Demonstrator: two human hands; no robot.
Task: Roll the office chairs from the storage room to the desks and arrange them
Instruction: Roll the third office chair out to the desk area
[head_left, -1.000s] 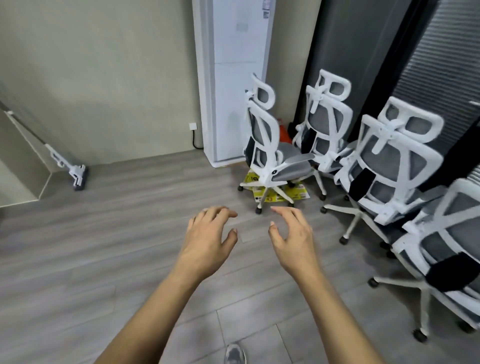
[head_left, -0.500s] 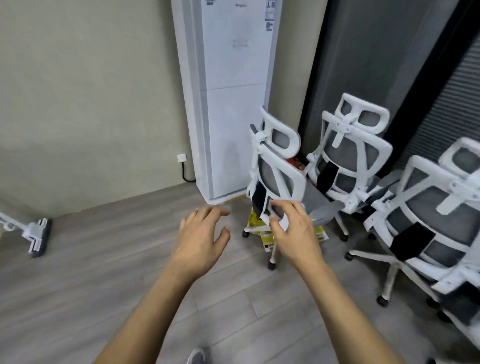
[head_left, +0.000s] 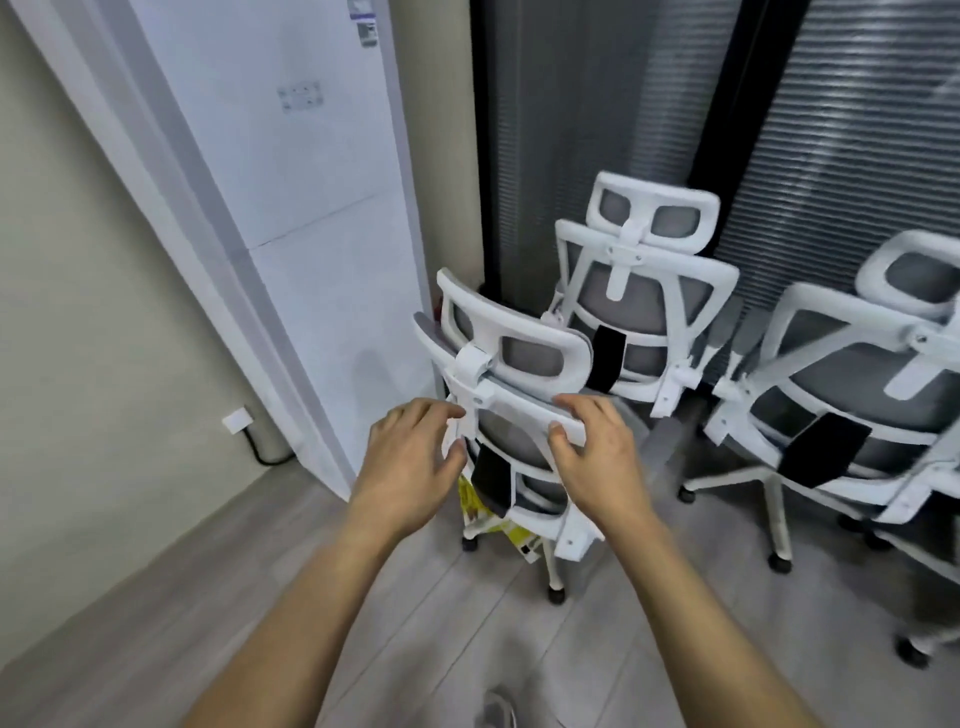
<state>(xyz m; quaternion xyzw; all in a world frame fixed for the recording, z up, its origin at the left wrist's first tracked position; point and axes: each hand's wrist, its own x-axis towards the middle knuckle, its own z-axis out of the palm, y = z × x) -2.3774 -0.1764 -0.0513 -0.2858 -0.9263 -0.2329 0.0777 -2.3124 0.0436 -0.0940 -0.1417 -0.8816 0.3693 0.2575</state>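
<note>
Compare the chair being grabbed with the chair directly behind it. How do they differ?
The left hand and right hand hold the near chair by its backrest; the rear chair is untouched. The near chair stands turned at an angle; the rear chair shows its back squarely. Both have white frames, grey mesh, headrests and a black strap.

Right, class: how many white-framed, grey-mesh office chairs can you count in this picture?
3. The nearest chair stands centre; the second chair behind it; the third chair at right, before the slatted blinds. White parts at the right edge may belong to a fourth.
</note>
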